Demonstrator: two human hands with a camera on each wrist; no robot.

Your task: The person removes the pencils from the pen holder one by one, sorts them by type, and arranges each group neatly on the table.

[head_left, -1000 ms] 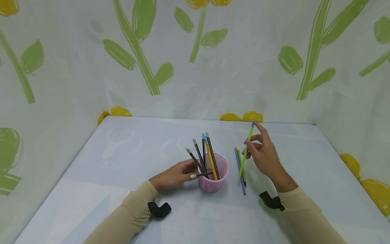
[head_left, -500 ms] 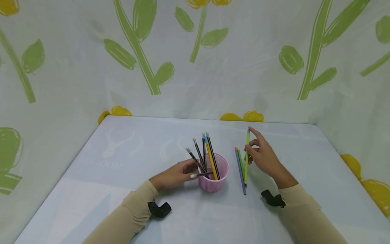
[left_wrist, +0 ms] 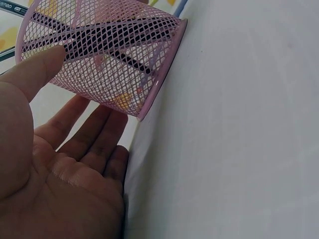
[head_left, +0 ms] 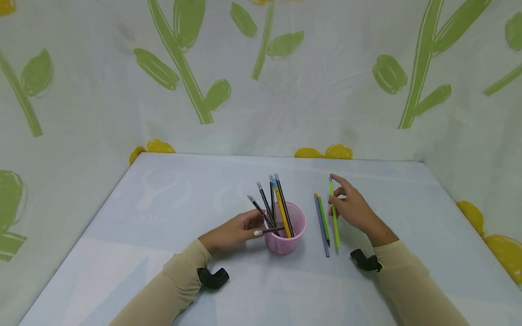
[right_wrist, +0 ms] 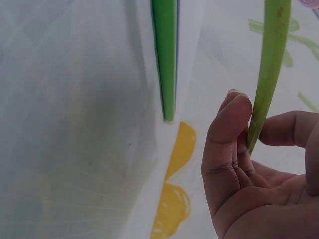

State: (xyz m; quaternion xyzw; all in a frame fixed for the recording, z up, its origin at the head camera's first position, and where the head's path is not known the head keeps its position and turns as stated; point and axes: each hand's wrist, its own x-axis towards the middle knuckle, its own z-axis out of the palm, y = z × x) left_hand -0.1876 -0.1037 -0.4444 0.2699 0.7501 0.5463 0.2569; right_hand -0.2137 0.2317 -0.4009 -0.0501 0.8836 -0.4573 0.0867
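Three slim coloured pencils now show side by side at the right of a pale, faintly patterned table (head_left: pixel 253 290), where a second ago one cut across the others. The lime-yellow pencil with a purple end (head_left: pixel 336 230) has swung from a slant over the pair to a place just to their right, its lower end pointing toward the person. The right hand (head_left: pixel 355 208) pinches it between thumb and finger, index fingertip at the purple end; whether its lower end touches the table cannot be told.

Close together beside it lie a purple pencil with a salmon-pink end (head_left: pixel 320 220) and a bright green pencil (head_left: pixel 324 224).

Unchanged at left, the left hand (head_left: pixel 230 233) holds a round pink mesh cup (head_left: pixel 282 247), thumb on one side and fingers curved behind. The cup stands upright, carrying black pencils with metal-banded ends (head_left: pixel 264 198) and a yellow pencil with a blue end (head_left: pixel 281 207); a dark pencil with a white end (head_left: pixel 268 231) juts low over the rim.

The shift suggests the lime-yellow pencil is being lined up with the pair, outside the cup, and not yet released.
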